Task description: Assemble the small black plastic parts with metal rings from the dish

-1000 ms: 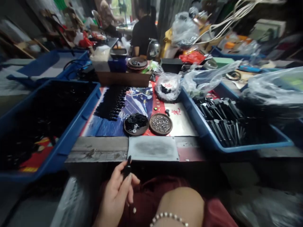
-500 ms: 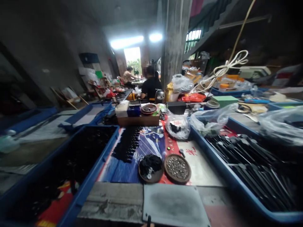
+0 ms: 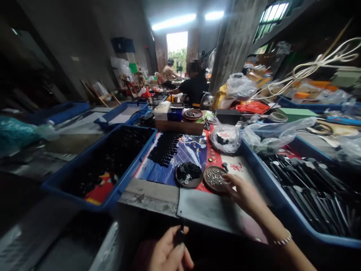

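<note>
My left hand (image 3: pixel 166 254) sits at the bottom centre, below the table edge, fingers closed around a small black stick-shaped part (image 3: pixel 180 233). My right hand (image 3: pixel 242 194) reaches forward over the table, its fingertips at the near rim of a round brown dish of small silver pieces (image 3: pixel 214 177). Whether those fingers pinch anything is not visible. A second round dish with black parts (image 3: pixel 188 174) lies just left of it. A grey pad (image 3: pixel 207 209) lies on the table in front of both dishes.
A blue bin (image 3: pixel 113 195) with black parts stands at the left, and a blue bin of long black rods (image 3: pixel 310 188) at the right. Rows of black pieces (image 3: pixel 166 148) lie on a blue sheet. Plastic bags (image 3: pixel 225 137) and clutter fill the back, where a person in black (image 3: pixel 194 88) sits.
The view has tilted and swung. My right hand has come into view, reaching to the dish of silver pieces. My left hand still holds the black part low at the bottom.
</note>
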{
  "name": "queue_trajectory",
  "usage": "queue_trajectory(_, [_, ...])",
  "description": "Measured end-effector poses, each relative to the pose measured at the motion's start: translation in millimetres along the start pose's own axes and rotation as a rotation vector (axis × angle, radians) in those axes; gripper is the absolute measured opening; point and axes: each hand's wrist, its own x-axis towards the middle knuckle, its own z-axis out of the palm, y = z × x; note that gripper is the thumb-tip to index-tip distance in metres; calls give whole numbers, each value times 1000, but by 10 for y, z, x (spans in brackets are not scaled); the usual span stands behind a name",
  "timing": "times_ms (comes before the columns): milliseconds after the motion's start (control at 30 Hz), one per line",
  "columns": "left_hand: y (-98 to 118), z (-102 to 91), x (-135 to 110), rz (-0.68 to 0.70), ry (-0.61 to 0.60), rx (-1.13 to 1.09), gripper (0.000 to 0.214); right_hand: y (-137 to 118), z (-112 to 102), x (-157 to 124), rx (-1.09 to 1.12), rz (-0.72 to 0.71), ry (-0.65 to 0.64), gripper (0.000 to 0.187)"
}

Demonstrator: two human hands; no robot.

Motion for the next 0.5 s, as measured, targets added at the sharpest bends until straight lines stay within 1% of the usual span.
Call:
queue_trajectory(33, [51,-3,-32,2,-12,-4,59,20,46,71,-47,-7,-35,27])
queue_trajectory(133, [180,-38,-82,28,34,-85,44,24,161,216,-152,-25,-114,26])
queue_trajectory(267, [226,-89,-52,18,87,-168,36,33,218,319,-235,-37,-168,18])
queue_trajectory(367, [199,-94,6,1,96,-208,37,56,202,348,-243,-25,-157,16])
queue_trajectory(500, [171,-66,72,-10,66,-228,39,58,136,334,-210,2,-97,22])
